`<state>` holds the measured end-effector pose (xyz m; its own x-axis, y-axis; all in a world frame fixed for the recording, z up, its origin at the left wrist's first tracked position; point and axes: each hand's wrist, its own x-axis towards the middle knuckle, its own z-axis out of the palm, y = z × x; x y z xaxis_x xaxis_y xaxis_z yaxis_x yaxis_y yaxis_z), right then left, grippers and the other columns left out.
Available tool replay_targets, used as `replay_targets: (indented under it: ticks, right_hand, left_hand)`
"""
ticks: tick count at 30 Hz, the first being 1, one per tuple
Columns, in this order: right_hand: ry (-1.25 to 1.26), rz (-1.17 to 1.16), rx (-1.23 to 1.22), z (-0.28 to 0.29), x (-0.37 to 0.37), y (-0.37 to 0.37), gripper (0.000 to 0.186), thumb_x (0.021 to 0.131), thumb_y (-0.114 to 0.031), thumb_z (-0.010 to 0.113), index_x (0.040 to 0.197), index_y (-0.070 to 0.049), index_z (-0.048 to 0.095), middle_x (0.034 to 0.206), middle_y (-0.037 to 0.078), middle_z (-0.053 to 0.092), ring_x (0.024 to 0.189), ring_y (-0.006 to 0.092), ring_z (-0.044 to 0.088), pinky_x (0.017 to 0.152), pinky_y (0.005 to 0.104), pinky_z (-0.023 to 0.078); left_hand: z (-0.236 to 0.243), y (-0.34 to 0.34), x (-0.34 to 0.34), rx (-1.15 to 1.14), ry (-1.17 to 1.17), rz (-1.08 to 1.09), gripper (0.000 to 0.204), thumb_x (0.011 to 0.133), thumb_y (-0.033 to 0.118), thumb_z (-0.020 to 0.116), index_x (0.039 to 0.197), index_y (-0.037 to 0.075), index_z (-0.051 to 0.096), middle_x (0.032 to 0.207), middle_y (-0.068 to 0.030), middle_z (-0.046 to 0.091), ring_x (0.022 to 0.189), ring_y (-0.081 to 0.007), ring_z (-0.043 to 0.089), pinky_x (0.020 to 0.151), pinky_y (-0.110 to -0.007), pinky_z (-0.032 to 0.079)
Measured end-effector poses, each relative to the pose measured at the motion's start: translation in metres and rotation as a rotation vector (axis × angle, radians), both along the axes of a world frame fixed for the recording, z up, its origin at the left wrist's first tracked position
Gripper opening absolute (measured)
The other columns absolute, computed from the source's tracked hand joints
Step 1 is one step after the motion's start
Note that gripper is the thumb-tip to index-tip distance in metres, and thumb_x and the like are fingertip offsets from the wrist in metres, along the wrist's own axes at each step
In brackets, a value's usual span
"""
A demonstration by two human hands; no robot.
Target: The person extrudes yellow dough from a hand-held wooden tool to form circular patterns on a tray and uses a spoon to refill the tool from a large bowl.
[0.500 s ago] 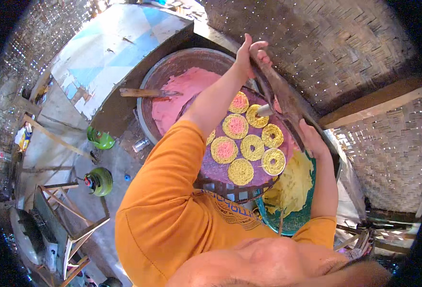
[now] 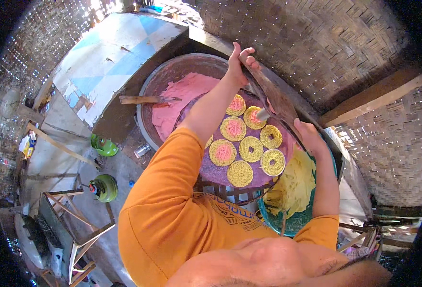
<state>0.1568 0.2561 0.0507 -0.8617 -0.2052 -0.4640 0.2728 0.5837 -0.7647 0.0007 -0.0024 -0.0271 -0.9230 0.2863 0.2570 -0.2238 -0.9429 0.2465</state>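
A long dark wooden press (image 2: 274, 98) with a pale tube (image 2: 263, 114) pointing down spans my two hands. My left hand (image 2: 239, 64) clasps its far end, the fingertips sticking out past the wood. Around the near end, my right hand (image 2: 309, 135) is closed with its palm against it. Below the tube lies a yellow strand ring (image 2: 253, 124) with pink strands in its middle. Several more yellow rounds rest on a purple round surface (image 2: 260, 180); some have pink centres (image 2: 233, 129), others are bare rings (image 2: 251, 149). One ring sits in a white-rimmed round (image 2: 273, 162).
A large basin (image 2: 146, 105) of pink dough, with a wooden-handled tool (image 2: 141, 99), stands left of the rounds. A green tub (image 2: 294, 225) with yellow dough is near my right forearm. Green gas cylinders (image 2: 106, 188) stand on the floor at left. Woven walls (image 2: 359, 52) rise behind.
Pink strands now fill the middle of the ring under the tube, which was plain yellow before. The press and my hands have shifted slightly; my left hand is a little lower and leftward in view.
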Motion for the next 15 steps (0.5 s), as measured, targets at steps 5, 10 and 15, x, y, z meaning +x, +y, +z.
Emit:
replay_targets:
  ticks: [5,10,15]
  right_hand:
    - [0.264,-0.013,0.065,-0.016,0.008,0.001,0.046,0.091,-0.041,0.043,0.11,0.0,0.055,0.095,0.008,0.061,0.086,0.0154,0.054,0.073,0.0309,0.046]
    - [0.14,-0.049,-0.222,-0.016,0.031,0.032,0.047,0.091,-0.044,0.039,0.109,-0.004,0.055,0.09,0.004,0.061,0.078,0.012,0.054,0.067,0.0267,0.045]
    - [0.019,-0.046,-0.151,-0.005,0.054,0.055,0.056,0.088,-0.055,0.034,0.081,-0.005,0.058,0.062,0.004,0.057,0.048,0.0123,0.052,0.044,0.0239,0.04]
  left_hand:
    - [0.028,0.003,-0.003,0.057,0.131,-0.103,0.067,0.076,0.071,0.037,0.098,0.011,0.055,0.055,0.0004,0.045,0.061,-0.0212,0.049,0.069,-0.04,0.042]
    - [0.085,0.022,0.031,0.086,0.203,-0.097,0.073,0.077,0.072,0.033,0.107,0.009,0.055,0.059,-0.0008,0.05,0.07,-0.0239,0.053,0.077,-0.043,0.042]
    - [0.053,0.047,0.036,0.072,0.112,-0.225,0.066,0.078,0.068,0.037,0.101,0.009,0.057,0.053,-0.0004,0.045,0.059,-0.0222,0.049,0.07,-0.041,0.042]
